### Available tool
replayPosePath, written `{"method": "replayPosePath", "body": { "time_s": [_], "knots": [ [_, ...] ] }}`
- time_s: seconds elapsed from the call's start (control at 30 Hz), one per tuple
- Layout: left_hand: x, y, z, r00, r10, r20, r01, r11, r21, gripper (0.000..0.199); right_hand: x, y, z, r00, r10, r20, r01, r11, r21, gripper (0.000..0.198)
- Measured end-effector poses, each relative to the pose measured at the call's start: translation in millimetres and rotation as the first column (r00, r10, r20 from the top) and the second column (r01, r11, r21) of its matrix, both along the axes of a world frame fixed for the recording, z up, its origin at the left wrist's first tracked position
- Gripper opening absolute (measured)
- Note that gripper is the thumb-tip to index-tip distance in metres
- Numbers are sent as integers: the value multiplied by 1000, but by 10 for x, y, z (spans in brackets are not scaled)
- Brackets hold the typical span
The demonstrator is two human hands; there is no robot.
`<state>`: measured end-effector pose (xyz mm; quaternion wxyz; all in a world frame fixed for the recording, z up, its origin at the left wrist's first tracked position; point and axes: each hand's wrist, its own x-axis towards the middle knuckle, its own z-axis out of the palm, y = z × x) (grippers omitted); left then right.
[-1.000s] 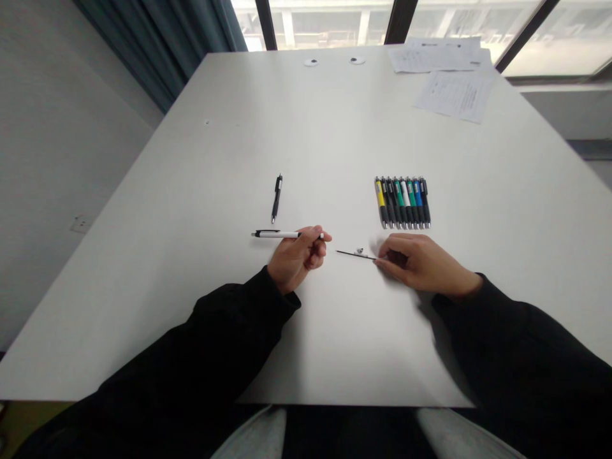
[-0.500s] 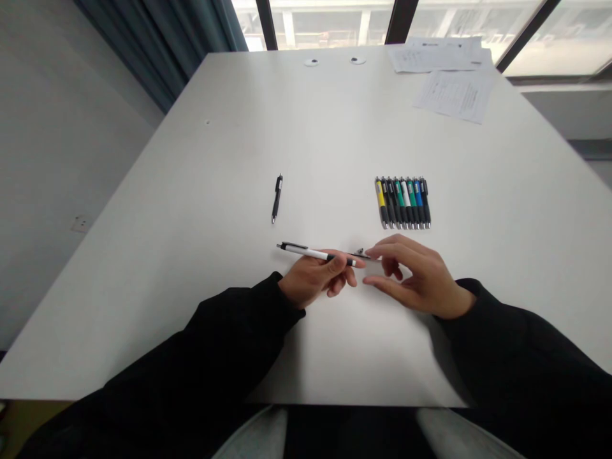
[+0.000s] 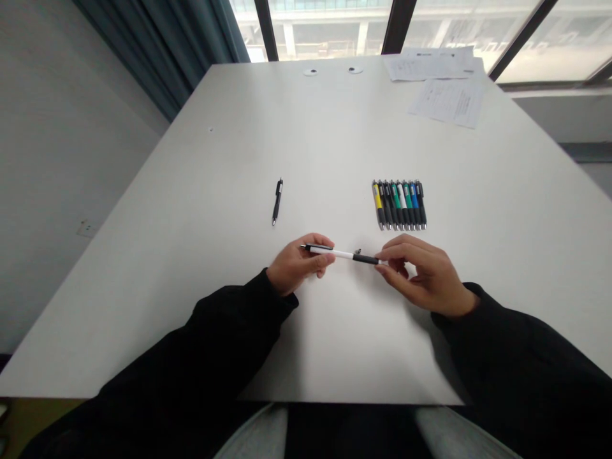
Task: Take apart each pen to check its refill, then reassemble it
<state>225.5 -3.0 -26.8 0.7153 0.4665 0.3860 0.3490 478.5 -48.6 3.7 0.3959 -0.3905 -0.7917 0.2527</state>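
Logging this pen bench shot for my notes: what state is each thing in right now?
white pen: held level above the table, both hands on it
left hand: pinching the clip end
right hand: fingertips on the black tip end
small part: lying loose behind the pen
black pen: lying alone
row of pens: side by side, untouched
papers: flat

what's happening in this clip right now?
A person seated at a white table holds a white pen level between both hands: the left hand grips the clip end, and the right hand pinches the black grip end. A tiny part lies just behind the pen. A row of pens sits beyond the right hand, a single black pen beyond the left, and papers lie at the far corner.
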Motion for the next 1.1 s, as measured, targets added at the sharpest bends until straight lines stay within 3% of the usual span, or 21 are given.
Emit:
{"method": "replayPosePath", "body": {
  "time_s": [0.13,0.2,0.37,0.5,0.67,1.1],
  "knots": [
    [-152,106,-13,983,31,-179,7,978,211,32,190,14,-61,996,7,93,2,995,-101,10],
    [-161,104,-32,958,55,-282,51,934,354,25,239,25,-88,985,25,173,-1,990,-141,9],
    [-150,85,-75,868,206,-452,211,670,711,11,248,44,-85,937,72,342,-1,979,-203,10],
    [-169,104,-100,823,271,-498,289,555,780,12,228,54,-69,935,41,353,43,972,-229,7],
    [-157,102,-106,809,305,-502,301,519,800,14,233,69,-91,936,-27,351,106,973,-206,4],
    [-154,111,-121,772,317,-551,324,549,770,16,262,91,-93,941,-33,338,130,954,-268,7]
  ]
}}
